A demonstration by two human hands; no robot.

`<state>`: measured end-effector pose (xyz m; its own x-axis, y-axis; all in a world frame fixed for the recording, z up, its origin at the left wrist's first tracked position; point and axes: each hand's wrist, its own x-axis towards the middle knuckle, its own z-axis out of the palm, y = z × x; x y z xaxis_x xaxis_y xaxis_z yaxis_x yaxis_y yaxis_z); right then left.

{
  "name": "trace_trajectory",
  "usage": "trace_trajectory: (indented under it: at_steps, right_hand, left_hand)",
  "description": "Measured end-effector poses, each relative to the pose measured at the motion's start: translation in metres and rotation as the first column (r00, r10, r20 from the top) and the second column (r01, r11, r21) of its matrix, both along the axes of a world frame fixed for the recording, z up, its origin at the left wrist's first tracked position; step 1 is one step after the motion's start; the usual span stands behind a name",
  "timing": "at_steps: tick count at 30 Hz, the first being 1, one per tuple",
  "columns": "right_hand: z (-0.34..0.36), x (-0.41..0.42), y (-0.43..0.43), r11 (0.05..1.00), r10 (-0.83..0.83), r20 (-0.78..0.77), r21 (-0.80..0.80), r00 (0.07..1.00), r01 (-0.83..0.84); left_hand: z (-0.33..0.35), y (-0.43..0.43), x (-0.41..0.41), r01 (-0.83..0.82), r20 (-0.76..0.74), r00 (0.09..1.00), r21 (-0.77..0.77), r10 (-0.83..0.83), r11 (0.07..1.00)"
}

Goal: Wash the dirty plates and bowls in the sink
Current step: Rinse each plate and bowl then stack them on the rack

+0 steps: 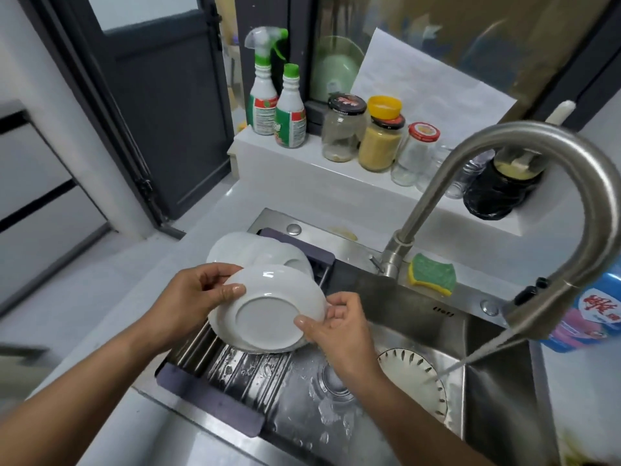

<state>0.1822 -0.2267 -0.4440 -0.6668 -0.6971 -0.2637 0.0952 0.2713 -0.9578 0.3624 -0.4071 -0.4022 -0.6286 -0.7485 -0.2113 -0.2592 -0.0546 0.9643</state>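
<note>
I hold a white plate (265,307) upside down over the roll-up drying rack (235,364), its foot ring facing me. My left hand (191,294) grips its left rim, thumb on the underside. My right hand (339,327) pinches the right rim. Behind it, two white dishes (248,250) lie on the rack. A patterned plate (413,378) lies in the steel sink (497,398) under running water from the faucet (537,139).
A green-and-yellow sponge (431,274) sits on the sink ledge beside the faucet base. A blue detergent bottle (591,311) stands at the right. Spray bottles (265,85) and jars (379,142) line the white shelf behind. A dark door is at back left.
</note>
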Motion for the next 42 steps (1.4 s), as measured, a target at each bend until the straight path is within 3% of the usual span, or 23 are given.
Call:
trace_trajectory:
  at_steps: [5,11,19,27,35,42]
  right_hand:
    - [-0.020,0.024,-0.016,0.996,0.002,-0.037,0.088,0.999,0.002]
    - [-0.028,0.040,-0.023,0.984,0.046,-0.084,0.174,0.995,-0.031]
    - [-0.042,0.043,-0.024,0.971,0.023,-0.139,0.240,0.990,0.012]
    - [-0.051,0.045,-0.028,0.962,0.032,-0.188,0.273,0.982,0.021]
    - [-0.049,0.039,-0.026,0.957,0.082,-0.239,0.289,0.968,-0.009]
    - [-0.042,0.024,-0.018,0.970,0.071,-0.183,0.242,0.980,-0.025]
  left_hand:
    - [-0.024,-0.011,0.023,-0.023,0.069,0.997,0.003,0.023,1.000]
    - [-0.055,-0.016,0.038,-0.067,0.196,0.977,-0.107,0.087,0.992]
    - [-0.077,-0.012,0.034,-0.090,0.157,0.982,-0.102,0.106,0.991]
    - [-0.086,-0.002,0.028,-0.222,0.136,0.961,-0.139,0.241,0.965]
    - [-0.075,0.011,0.022,-0.133,0.121,0.976,-0.344,0.184,0.930]
    - [-0.058,0.032,-0.006,0.111,0.149,0.988,-0.553,-0.034,0.826]
